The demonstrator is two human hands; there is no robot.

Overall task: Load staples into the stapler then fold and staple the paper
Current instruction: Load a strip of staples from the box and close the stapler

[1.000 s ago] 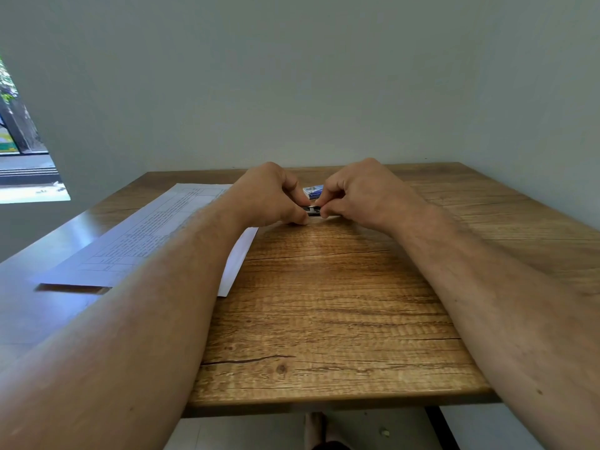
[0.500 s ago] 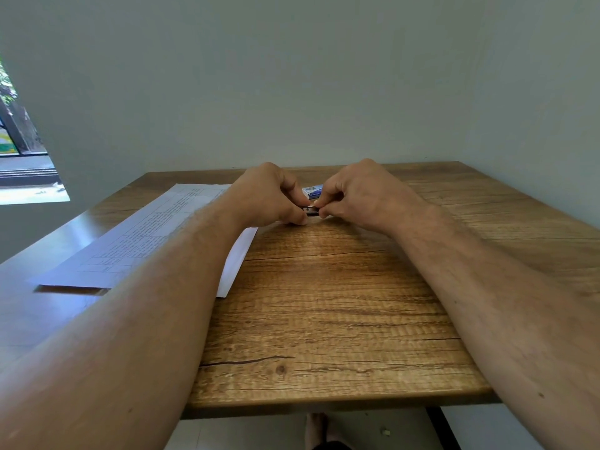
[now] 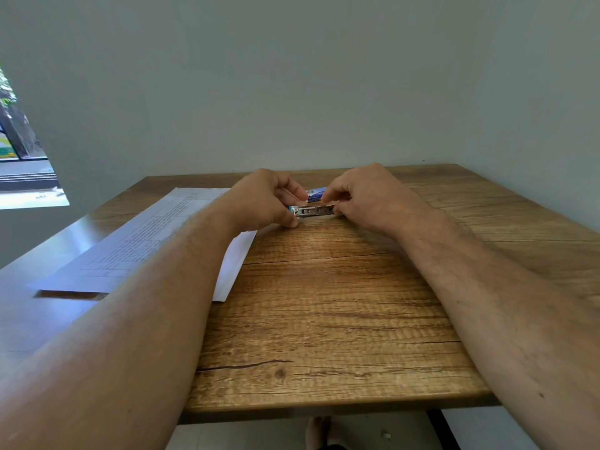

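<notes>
Seen from a head camera, looking down a wooden table (image 3: 324, 319) set against a pale grey-green wall (image 3: 292, 76). Two bare forearms reaching forward from the near corners, meeting toward the far side of the table, near the middle.

Between the hands, a small stapler (image 3: 313, 211), lying lengthwise left to right, low over the wood or on it; cannot tell which. Silvery metal body showing, with a bit of light blue at its left end. Open or closed, not clear at this size.

Left hand (image 3: 264, 201) curled round the stapler's left end, thumb low on the near side, fingers bent over the top. Right hand (image 3: 370, 198) pinching the right end, thumb and fingertips closed on the metal, knuckles raised. Both grips tight on the stapler, neither hand spread.

Just behind the stapler, between the two hands, a small blue and white box (image 3: 315, 193) on the table, partly hidden by the fingers. Contents not visible.

To the left, a printed sheet of paper (image 3: 143, 241) lying flat and unfolded, with lines of fine text and a ruled table, running from the far left part of the table toward the near side. Left forearm crossing over the sheet's right part, with a white corner showing beyond it.

At far left, a window (image 3: 19, 157) with bright daylight outside. Below the table's near edge, pale floor and part of a bare foot (image 3: 319, 431)
</notes>
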